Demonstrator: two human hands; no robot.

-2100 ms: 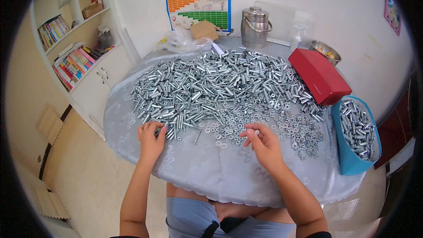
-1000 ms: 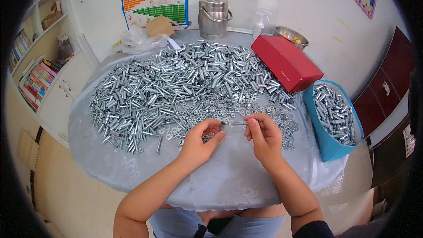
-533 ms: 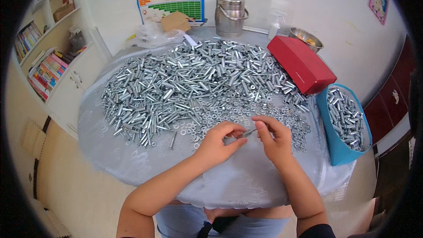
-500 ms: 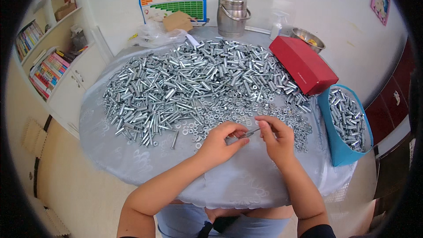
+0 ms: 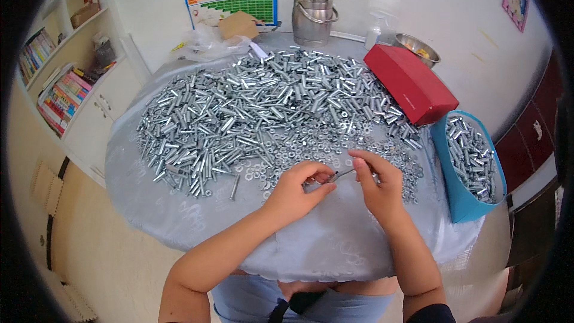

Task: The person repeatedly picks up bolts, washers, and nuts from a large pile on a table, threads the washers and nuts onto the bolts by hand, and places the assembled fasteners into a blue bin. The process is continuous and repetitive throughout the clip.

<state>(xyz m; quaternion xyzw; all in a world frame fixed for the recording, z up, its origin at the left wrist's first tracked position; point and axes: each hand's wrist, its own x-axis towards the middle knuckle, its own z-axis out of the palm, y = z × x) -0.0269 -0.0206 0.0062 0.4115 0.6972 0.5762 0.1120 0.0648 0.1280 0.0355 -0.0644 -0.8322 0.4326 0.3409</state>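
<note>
Above the near part of the table, my left hand [image 5: 297,190] is closed in a pinch round a slim silver metal bolt [image 5: 342,174]. Its far end reaches to my right hand [image 5: 381,187], whose thumb and forefinger pinch it. Fingers cover both ends, so any sleeve or nut on it cannot be made out. Just beyond my hands lie loose nuts and washers [image 5: 311,143]. Behind and to the left spreads a large heap of silver bolts and metal sleeves [image 5: 257,101]. A single bolt [image 5: 234,187] lies apart, left of my left hand.
A red box [image 5: 412,84] rests at the heap's right side. Beside it, a blue fabric bin [image 5: 463,206] holds many metal pieces. A steel lidded pot [image 5: 313,18], a steel bowl [image 5: 433,60], a spray bottle [image 5: 373,36] and a plastic bag [image 5: 209,46] stand or lie along the back.
Both hands stay over the same spot with the bolt between them. The right hand has shifted very slightly right and up; the whole view has also moved a little.
</note>
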